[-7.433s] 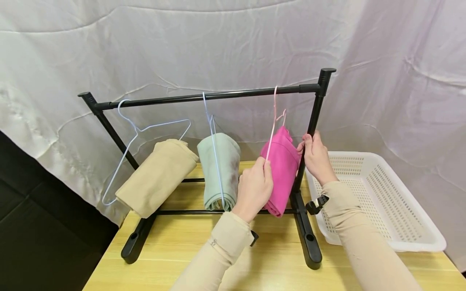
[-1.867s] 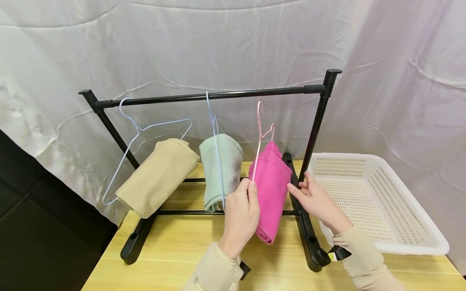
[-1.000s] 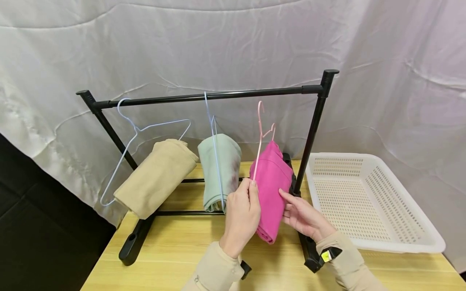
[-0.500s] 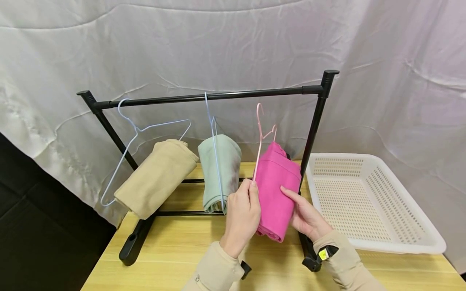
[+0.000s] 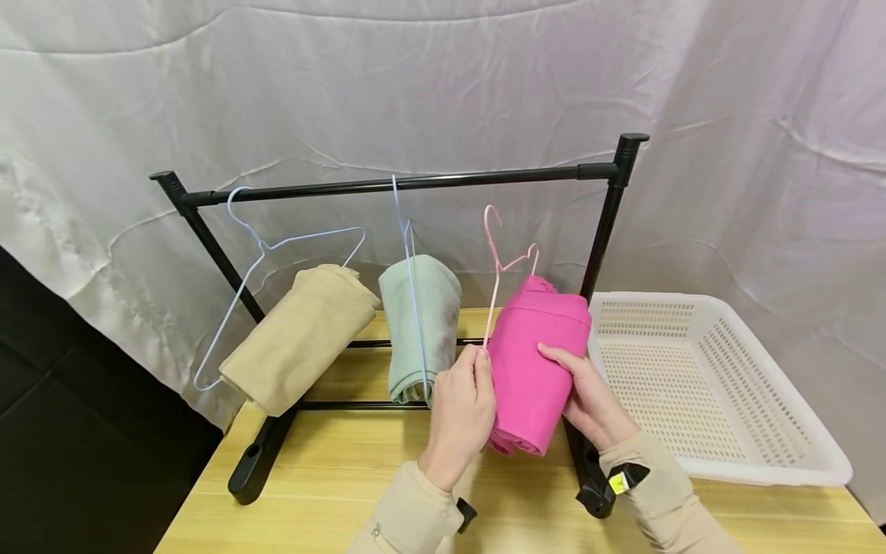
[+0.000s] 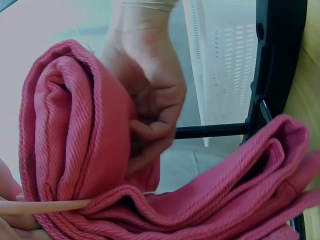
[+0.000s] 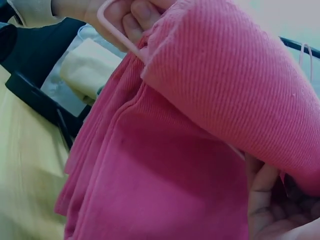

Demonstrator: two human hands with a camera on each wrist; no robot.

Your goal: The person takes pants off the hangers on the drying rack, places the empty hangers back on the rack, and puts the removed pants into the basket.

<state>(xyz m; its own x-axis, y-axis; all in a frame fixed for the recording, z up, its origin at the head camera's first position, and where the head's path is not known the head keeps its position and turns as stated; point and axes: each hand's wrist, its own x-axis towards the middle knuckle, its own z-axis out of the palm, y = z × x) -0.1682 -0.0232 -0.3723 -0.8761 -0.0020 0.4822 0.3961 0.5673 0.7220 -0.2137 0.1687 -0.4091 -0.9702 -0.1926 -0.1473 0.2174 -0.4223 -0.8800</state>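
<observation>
My left hand grips the near end of a pink hanger, whose hook is off the rail and below it. Over this hanger drapes a folded pink garment. My right hand holds the garment's right side, thumb on the front. In the left wrist view, that right hand has its fingers bent against the cloth behind the fold. The right wrist view shows the folded layers of the pink garment hanging below the hanger, with fingers tucked under the upper fold.
A black clothes rack stands on the wooden table. On it hang a beige folded garment and a pale green one, both on blue hangers. At right sits a white perforated basket.
The pink hanger has come off the rail and sits lower. My right hand has left the rack's post and taken hold of the garment, which has swung right and turned its broad side forward.
</observation>
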